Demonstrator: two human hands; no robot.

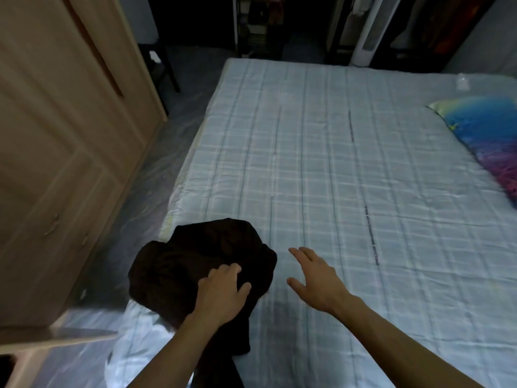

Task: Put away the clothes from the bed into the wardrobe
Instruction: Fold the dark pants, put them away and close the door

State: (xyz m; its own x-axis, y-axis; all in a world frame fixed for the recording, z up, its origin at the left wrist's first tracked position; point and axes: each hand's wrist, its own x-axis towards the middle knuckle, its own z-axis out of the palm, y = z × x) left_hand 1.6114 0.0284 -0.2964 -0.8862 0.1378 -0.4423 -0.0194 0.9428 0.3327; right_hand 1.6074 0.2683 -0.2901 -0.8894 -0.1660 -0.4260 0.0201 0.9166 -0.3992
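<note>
— Where is the clothing?

— A dark garment [201,264] lies bunched at the near left corner of the bed [335,163], part of it hanging past the left edge.

— And the hands?

— The left hand [221,289] rests on top of the garment, fingers curled into the cloth and gripping it. The right hand [316,278] is just beside the garment, over the checked sheet, fingers spread and holding nothing.

— What else is on the bed?

— A bright, many-coloured pillow [486,141] at the right edge, well apart from the garment.

— And the wardrobe?

— The wooden wardrobe [64,135] stands left of the bed, across a strip of floor.
</note>
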